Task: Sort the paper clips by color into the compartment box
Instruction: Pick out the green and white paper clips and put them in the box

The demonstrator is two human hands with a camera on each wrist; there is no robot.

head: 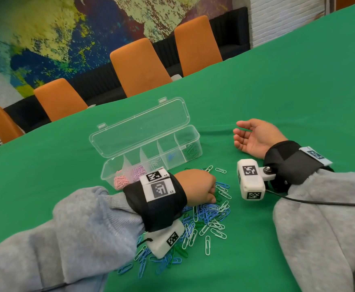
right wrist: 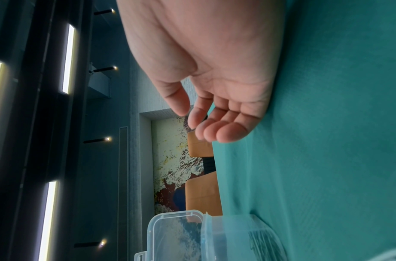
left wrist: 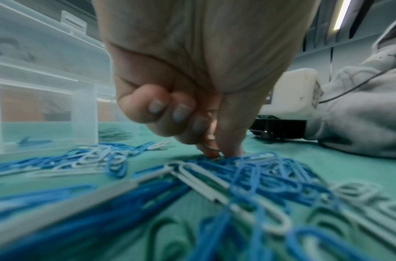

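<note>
A clear compartment box (head: 199, 142) stands with its lid back on the green cloth. It holds pink clips (head: 120, 181), lilac clips (head: 138, 171), a few white and blue ones, and green clips (head: 191, 150) at the right end. A mixed pile of blue, white and green paper clips (head: 210, 218) lies in front of it. My left hand (head: 212, 197) is down on the pile's far edge with its fingers curled. In the left wrist view its thumb and forefinger (left wrist: 217, 151) pinch a thin clip that looks green. My right hand (head: 242, 133) lies palm-up and relaxed right of the box, holding nothing (right wrist: 192, 121).
Orange chairs (head: 138, 68) line the table's far edge. The right wrist camera (head: 250, 179) and its black cable (head: 319, 202) lie just right of the pile. Bare green cloth spreads to the right and behind the box (right wrist: 228, 234).
</note>
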